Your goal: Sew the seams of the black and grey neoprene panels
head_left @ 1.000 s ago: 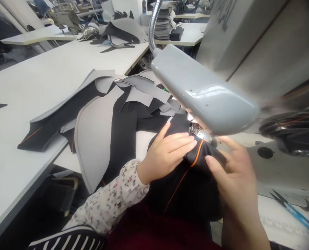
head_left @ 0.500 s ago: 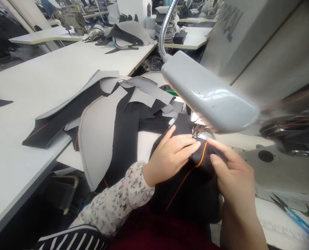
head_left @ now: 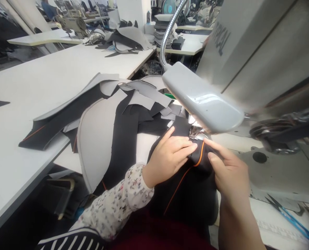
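Black fabric (head_left: 185, 194) with orange piping (head_left: 200, 154) lies under the metal presser foot (head_left: 196, 132) of a sewing machine. My left hand (head_left: 167, 158) rests flat on the fabric left of the piping, its thumb spread and its fingertips close to the foot. On the other side, my right hand (head_left: 230, 168) has the fabric's right part between thumb and fingers, with the index fingertip beside the foot at the top of the piping. The undersides of its other fingers are hidden. A thin orange line runs down the fabric.
A grey lamp head (head_left: 203, 99) hangs low above the hands. Grey and black cut pieces (head_left: 97, 132) are heaped at the left, partly over a white table (head_left: 52, 83). Blue-handled scissors (head_left: 292, 217) lie at the lower right, beside the machine bed (head_left: 279, 173).
The view has shifted slightly, so the lamp and machine appear further left. Both hands keep nearly the same places on the fabric beside the presser foot.
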The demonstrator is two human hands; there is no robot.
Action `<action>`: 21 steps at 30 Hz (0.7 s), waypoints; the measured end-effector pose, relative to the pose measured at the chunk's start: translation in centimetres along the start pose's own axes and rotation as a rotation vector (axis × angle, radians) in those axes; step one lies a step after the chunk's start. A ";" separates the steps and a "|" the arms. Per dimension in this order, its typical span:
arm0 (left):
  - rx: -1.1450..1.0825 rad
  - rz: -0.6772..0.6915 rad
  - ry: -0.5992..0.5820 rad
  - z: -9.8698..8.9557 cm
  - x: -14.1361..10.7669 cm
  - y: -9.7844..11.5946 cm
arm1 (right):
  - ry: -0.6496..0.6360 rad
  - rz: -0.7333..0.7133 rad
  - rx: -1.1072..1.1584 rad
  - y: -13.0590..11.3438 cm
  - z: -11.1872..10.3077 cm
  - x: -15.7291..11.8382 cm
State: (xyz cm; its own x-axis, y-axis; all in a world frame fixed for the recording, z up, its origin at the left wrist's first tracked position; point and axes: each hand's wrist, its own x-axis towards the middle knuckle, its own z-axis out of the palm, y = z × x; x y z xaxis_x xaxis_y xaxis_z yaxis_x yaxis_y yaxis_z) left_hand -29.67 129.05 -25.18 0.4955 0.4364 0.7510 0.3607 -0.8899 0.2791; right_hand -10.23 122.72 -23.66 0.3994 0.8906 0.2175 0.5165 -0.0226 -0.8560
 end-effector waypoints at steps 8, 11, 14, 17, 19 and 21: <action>0.009 -0.020 0.031 0.4 0.8 -0.6 | 0.020 -0.075 0.093 1.3 1.1 1.5; 0.013 -0.058 0.041 0.4 0.2 -0.5 | 0.028 -0.093 0.145 3.1 1.1 1.0; -0.014 -0.314 0.140 0.5 -2.4 -0.4 | 0.060 -0.002 0.190 6.7 0.3 -1.9; -0.431 -0.828 0.245 1.2 -6.4 -0.6 | -0.042 0.337 0.447 10.7 -0.5 -7.1; -0.876 -1.111 0.151 1.8 -8.8 -0.6 | -0.283 0.589 0.676 12.4 -0.8 -10.7; -1.174 -1.225 0.002 2.2 -10.3 -0.2 | -0.416 0.728 0.739 13.1 -1.4 -13.1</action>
State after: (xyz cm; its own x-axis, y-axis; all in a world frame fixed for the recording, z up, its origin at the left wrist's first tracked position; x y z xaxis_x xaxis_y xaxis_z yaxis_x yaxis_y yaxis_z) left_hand -33.06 125.05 -34.29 0.3894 0.8931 -0.2253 -0.2341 0.3326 0.9136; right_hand -7.63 110.14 -37.09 0.0674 0.8604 -0.5051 -0.3696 -0.4487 -0.8136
